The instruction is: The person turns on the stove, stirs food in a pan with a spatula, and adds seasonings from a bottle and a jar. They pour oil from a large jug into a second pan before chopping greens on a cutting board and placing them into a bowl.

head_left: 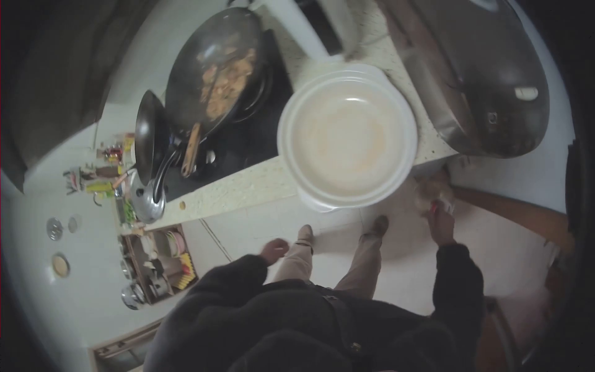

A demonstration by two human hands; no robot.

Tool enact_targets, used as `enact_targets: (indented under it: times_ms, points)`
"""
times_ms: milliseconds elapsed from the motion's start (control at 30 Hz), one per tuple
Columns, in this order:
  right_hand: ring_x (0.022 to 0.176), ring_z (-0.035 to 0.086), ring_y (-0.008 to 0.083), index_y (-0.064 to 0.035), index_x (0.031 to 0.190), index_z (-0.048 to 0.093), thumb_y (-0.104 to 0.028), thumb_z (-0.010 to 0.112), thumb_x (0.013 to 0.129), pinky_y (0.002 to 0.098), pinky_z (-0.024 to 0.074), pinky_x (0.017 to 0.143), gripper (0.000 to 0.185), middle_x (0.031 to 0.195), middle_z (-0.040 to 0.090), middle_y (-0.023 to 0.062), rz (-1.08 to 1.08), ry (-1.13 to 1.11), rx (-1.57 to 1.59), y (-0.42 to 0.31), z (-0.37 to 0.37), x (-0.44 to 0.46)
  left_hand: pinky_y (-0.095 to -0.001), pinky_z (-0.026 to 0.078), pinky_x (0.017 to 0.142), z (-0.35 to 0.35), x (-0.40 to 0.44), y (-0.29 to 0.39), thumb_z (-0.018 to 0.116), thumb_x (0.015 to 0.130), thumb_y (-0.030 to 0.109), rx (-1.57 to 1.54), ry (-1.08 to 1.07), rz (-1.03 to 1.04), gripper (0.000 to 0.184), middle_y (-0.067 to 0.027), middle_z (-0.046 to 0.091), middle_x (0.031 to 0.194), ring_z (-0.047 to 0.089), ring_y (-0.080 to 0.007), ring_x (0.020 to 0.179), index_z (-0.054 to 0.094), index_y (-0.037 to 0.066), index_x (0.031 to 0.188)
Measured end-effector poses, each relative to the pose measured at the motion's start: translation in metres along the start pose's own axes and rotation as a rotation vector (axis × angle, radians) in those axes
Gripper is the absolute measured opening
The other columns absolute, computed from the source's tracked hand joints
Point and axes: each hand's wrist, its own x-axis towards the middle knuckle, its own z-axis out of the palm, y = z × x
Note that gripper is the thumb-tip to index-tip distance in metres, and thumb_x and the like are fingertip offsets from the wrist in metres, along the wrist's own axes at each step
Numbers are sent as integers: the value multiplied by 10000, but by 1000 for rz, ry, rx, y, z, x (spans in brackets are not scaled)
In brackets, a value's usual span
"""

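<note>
My left hand hangs beside my left thigh, its fingers loosely curled and slightly apart, with nothing visible in it. My right hand is closed at the right, below the counter edge. Its fingers grip what looks like a crumpled, see-through plastic bag, with a small red spot by the fingertips. The bag's contents are too blurred to name. On the counter in front of me stands a large white two-handled pot, with a faint beige stain inside its bottom.
A wok holding cooked food and a wooden-handled spatula sits on the black stove. A smaller pan and a lid are left. A dark, rounded appliance stands right; a dish shelf is lower left.
</note>
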Motion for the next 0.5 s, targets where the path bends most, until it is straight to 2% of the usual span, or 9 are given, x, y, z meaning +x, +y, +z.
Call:
enact_targets:
  times_ms: [67, 100, 167, 200, 267, 300, 367, 400, 500]
  points:
    - [701, 496, 308, -122, 1066, 524, -206, 502, 863, 402, 394, 624, 221, 832, 533, 118, -390, 204, 42, -60, -55, -45, -331, 470, 863, 1, 3, 70, 699, 785, 341, -168, -253, 29, 415, -65, 615, 1112, 599, -206, 966, 596, 130, 1126]
    - [612, 498, 298, -131, 1044, 534, -172, 499, 857, 395, 386, 569, 195, 764, 538, 105, -487, 256, 27, -92, -85, -67, -324, 467, 882, -1, 3, 97, 698, 792, 358, -223, -325, 58, 460, -68, 610, 1139, 601, -206, 981, 583, 127, 1173]
    - [556, 531, 241, -100, 976, 581, -426, 430, 880, 346, 393, 521, 372, 751, 584, 66, -691, 241, 66, -166, -145, -104, -397, 390, 950, -11, 4, 134, 711, 749, 413, -63, -360, 570, 677, -148, 523, 1247, 518, -305, 1087, 467, 88, 1291]
    - [542, 540, 226, -92, 959, 593, -489, 412, 886, 334, 395, 509, 443, 747, 595, 56, -736, 239, 52, -207, -169, -124, -415, 370, 967, -21, -2, 147, 714, 739, 427, -32, -363, 720, 732, -168, 502, 1274, 497, -330, 1113, 438, 78, 1320]
    - [677, 584, 222, -71, 901, 620, -376, 419, 893, 328, 437, 618, 366, 803, 625, 66, -708, 271, 141, -300, -203, -159, -435, 264, 1063, -51, -20, 162, 791, 656, 405, -80, -545, 891, 1026, -210, 311, 1416, 338, -368, 1269, 206, 57, 1423]
    - [710, 595, 221, -66, 886, 627, -348, 420, 895, 326, 447, 645, 350, 817, 632, 69, -713, 284, 139, -346, -215, -169, -440, 237, 1087, -71, -30, 165, 811, 635, 399, -102, -576, 955, 1106, -221, 263, 1452, 298, -377, 1308, 148, 52, 1449]
    - [697, 525, 167, -59, 858, 593, -522, 348, 900, 284, 394, 647, 526, 795, 569, 52, -762, 358, 241, -437, -221, -179, -445, 263, 1074, -115, -58, 145, 847, 574, 437, -261, -640, 1053, 1133, -162, 336, 1444, 341, -356, 1305, 202, 119, 1450]
    - [694, 507, 153, -57, 851, 585, -566, 330, 902, 274, 381, 648, 572, 790, 554, 48, -793, 363, 254, -482, -221, -180, -446, 269, 1071, -133, -70, 130, 856, 559, 447, -318, -638, 1082, 1141, -147, 354, 1442, 352, -351, 1305, 215, 135, 1450]
    - [733, 490, 122, -47, 879, 581, -607, 368, 886, 225, 356, 600, 599, 870, 547, 51, -982, 296, 231, -606, -209, -173, -386, 285, 1060, -177, -96, 83, 829, 607, 362, -536, -652, 1187, 1122, -88, 480, 1326, 420, -265, 1221, 129, 159, 1460]
